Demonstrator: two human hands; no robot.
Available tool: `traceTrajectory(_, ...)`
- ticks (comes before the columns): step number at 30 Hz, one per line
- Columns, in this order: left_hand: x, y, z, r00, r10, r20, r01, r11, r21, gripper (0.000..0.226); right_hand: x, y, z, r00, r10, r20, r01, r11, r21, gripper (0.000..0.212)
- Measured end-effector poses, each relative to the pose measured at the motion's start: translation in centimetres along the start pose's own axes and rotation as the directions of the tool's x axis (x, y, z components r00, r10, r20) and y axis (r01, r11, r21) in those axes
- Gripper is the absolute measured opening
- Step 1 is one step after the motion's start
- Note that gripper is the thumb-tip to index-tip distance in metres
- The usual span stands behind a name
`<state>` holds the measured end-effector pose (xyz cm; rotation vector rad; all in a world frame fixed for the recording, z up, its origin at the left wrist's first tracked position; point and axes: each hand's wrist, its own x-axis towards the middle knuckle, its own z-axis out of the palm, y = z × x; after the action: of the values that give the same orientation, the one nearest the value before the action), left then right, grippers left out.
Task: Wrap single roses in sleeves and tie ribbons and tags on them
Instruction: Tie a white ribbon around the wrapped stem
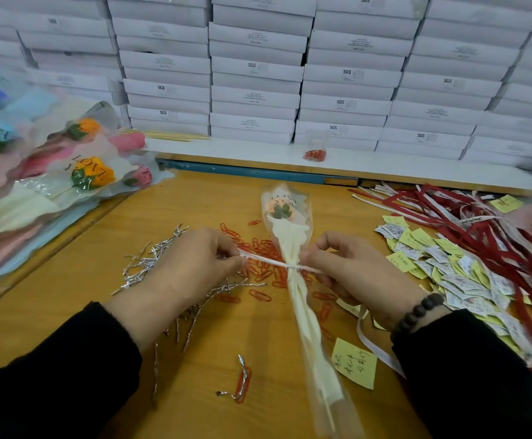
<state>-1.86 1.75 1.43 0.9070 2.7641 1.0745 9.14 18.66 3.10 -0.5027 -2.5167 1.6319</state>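
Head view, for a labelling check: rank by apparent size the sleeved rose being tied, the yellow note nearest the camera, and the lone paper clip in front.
1. sleeved rose
2. yellow note
3. paper clip
Nearness enlarges the note and clip, yet the order holds.

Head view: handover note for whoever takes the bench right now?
Left hand: pinches one ribbon end.
Right hand: pinches the other end, at the sleeve.
Rose: already in its sleeve, lying on the table; ribbon crosses round the neck, pulled taut.
Done: sleeving, ribbon wrapped.
Left: finish the knot, add a tag.
Spare ribbons lie right, paper clips under the rose.
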Motion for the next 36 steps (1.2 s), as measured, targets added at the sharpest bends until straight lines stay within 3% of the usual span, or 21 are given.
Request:
traceTrajectory(2,0.1,-0.1,0.2,0.998,-0.032,-0.056,0.026,0.994,-0.109,0.010,0.0,0.2,0.6,1.000,-0.021,0.007,0.021,0.998,-0.053,0.032)
traceTrajectory(8,-0.1,0.6,1.4,0.980,-0.036,-0.195,-0.043,0.922,-0.385,0.017,0.3,0.8,2.8,0.983,-0.171,0.059,0.180,0.950,-0.255,0.028)
traceTrajectory(14,-0.4,0.8,2.2,0.966,0.056,-0.253,-0.141,0.932,-0.333,0.039,0.1,0.9,3.4,0.974,-0.212,0.083,0.227,0.912,-0.341,0.026)
traceTrajectory(17,-0.5,0.8,2.5,0.982,0.031,-0.188,-0.104,0.915,-0.390,0.032,0.2,0.9,3.3,0.973,-0.208,0.097,0.229,0.907,-0.353,0.024)
traceTrajectory(21,-1.0,1.4,2.9,0.999,0.043,0.001,-0.034,0.817,-0.575,0.035,0.3,1.0,3.3,0.976,-0.192,0.105,0.217,0.915,-0.341,0.023)
traceTrajectory(26,-0.8,1.5,3.0,0.999,0.024,0.037,-0.003,0.881,-0.474,0.050,0.3,1.2,3.1,0.976,-0.192,0.105,0.218,0.882,-0.419,0.032)
traceTrajectory(31,-0.9,1.6,3.0,0.996,0.045,0.073,-0.014,0.926,-0.378,0.055,0.3,0.4,1.7,0.994,-0.083,0.066,0.104,0.866,-0.489,0.036)
traceTrajectory(33,-1.0,1.6,3.0,0.995,0.034,0.091,0.004,0.922,-0.388,0.055,0.1,0.1,0.8,0.994,0.058,0.095,-0.010,0.899,-0.438,0.037)
traceTrajectory(34,-0.9,1.6,3.0,0.995,0.033,0.098,0.009,0.917,-0.398,0.055,0.0,0.1,0.4,0.982,0.135,0.131,-0.085,0.940,-0.330,0.038)
traceTrajectory(36,-0.9,1.5,3.1,0.995,0.036,0.093,0.004,0.916,-0.400,0.055,0.0,0.2,0.2,0.946,0.221,0.238,-0.238,0.970,0.044,0.034)
